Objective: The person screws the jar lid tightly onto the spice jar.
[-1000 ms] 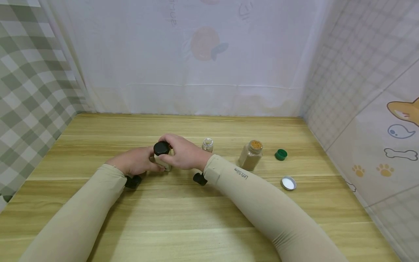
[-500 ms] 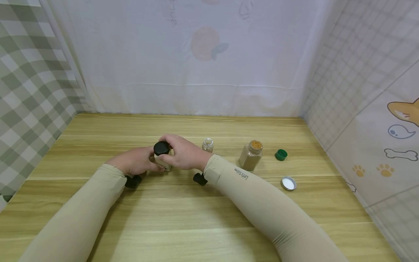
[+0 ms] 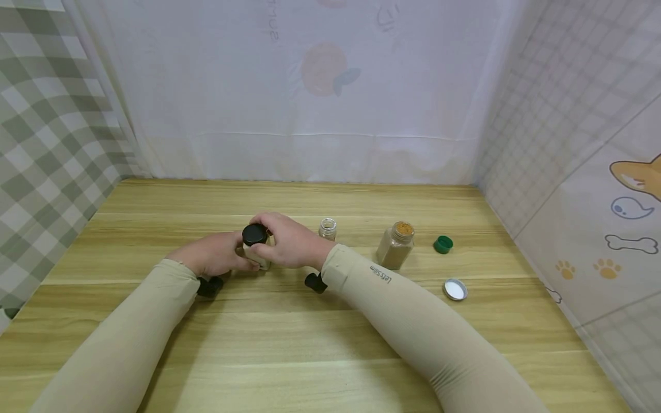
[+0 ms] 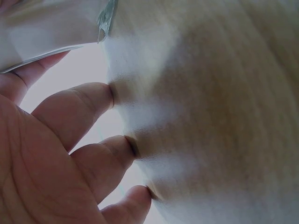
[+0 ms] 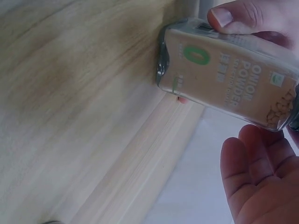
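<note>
In the head view, a jar of onion powder [image 3: 260,258] with a black lid [image 3: 255,233] stands left of the table's middle. My left hand [image 3: 219,252] grips the jar low down between thumb and index finger, while its other fingertips touch the table in the left wrist view. My right hand [image 3: 294,241] comes from the right and holds the black lid around its rim. The label "ONION POWDER" faces the right wrist view, where the jar [image 5: 224,74] looks tilted by the camera angle. Part of the lid is hidden there.
An uncapped small glass bottle [image 3: 327,228] stands behind my right wrist. Further right is an open jar of brown powder [image 3: 396,246], near a green cap [image 3: 443,244] and a silver lid with white lining [image 3: 455,289]. Curtains line the table's back and sides.
</note>
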The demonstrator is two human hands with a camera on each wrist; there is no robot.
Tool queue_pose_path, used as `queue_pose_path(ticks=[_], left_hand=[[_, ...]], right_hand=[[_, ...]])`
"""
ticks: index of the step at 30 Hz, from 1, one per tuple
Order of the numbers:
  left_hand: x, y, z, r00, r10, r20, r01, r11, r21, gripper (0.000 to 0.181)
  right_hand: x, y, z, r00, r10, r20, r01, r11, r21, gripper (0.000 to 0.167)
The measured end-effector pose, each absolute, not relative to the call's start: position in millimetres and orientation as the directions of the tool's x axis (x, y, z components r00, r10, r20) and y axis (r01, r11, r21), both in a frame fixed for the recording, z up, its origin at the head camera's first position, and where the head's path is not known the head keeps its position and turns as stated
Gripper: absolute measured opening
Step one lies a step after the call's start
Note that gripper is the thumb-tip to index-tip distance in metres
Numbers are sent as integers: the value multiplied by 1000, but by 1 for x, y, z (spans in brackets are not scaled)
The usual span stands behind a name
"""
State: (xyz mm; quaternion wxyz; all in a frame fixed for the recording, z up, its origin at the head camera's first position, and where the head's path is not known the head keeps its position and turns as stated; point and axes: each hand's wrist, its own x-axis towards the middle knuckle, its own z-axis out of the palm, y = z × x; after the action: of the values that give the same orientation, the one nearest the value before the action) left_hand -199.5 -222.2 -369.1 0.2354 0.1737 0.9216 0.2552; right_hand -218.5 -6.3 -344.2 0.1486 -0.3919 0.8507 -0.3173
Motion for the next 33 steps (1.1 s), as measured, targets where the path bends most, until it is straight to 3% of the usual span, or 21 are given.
queue_pose_path(ticks=[10,20,25,28,33], left_hand=[[-199,-222,-369,-832,434,-345,206,819,535,69],[-199,-222,-369,-827,434,-358,189,814,550,60],[-199,-222,-370,-829,441,-345,202,810,551,67],[-199,-222,-370,-829,442,-342,201,806,556,67],[-200,-221,-370,-827,438,-353,183,803,567,64]], right_hand=[[-219,-6,-345,-658,-753,-11,-558,497,-664,56],[-218,-6,-345,-657,-754,1,-565,492,-663,33],[-218,-6,-345,-662,-749,-10,-557,501,-663,49],[-218,-5,-344,-656,-755,-14,-555,495,-668,50],[-217,-4,-343,-658,-753,-7,-548,486,-680,32]])
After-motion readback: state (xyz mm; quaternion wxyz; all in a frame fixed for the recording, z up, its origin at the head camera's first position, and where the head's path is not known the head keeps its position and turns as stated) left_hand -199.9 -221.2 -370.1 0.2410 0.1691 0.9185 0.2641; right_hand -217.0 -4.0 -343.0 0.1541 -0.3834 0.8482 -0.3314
